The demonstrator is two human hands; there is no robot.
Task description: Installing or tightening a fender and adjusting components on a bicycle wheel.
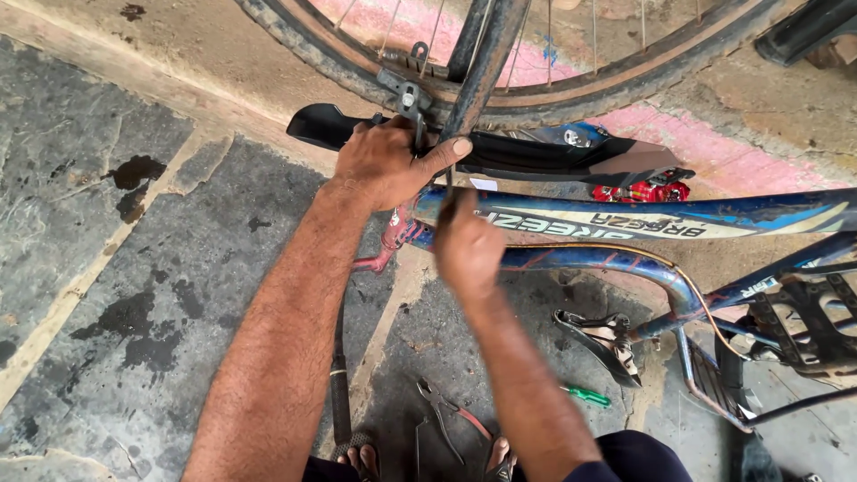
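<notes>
— What is the left hand [386,165] doing?
— Its fingers wrap tight around the black mudguard [536,153], under the wheel [571,89] at twelve o'clock.
— And the right hand [468,248]?
— It's on the blue frame [643,221]; I can't tell its grip.

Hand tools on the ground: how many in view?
2. Pliers lie on the stone floor between the person's forearms, near the feet. A green-handled screwdriver lies right of the right forearm, below the bike frame. Others may be hidden under the arms or frame.
</notes>
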